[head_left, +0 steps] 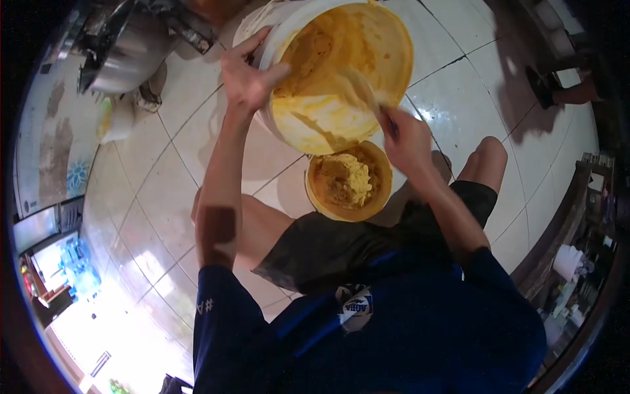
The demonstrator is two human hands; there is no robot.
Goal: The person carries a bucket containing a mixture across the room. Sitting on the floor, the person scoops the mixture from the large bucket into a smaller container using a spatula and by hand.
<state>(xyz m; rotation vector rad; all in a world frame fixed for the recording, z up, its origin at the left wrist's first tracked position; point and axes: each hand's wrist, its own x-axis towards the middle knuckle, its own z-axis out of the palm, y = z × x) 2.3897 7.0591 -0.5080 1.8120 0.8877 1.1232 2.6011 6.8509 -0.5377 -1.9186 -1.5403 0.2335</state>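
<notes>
A large white bucket [394,39], its inside smeared with yellow-orange paste, is tilted with its mouth toward me. My left hand [248,77] grips its left rim, fingers outside and thumb over the edge. Closed round the handle of a flat spatula [357,88], my right hand [405,139] is at the bucket's lower right; the blade is inside the bucket and blurred. Just below the bucket's lower rim stands a smaller yellowish tub [382,197] between my legs. It holds brown-orange paste with a lighter yellow lump [356,182] on top.
White floor tiles [164,197] surround the buckets. A large metal pot [134,49] is at the upper left, near a whitish container [118,121]. Another person's foot [541,88] shows at the upper right. Blue water bottles [79,262] are at the lower left, cluttered shelves [571,282] at the right.
</notes>
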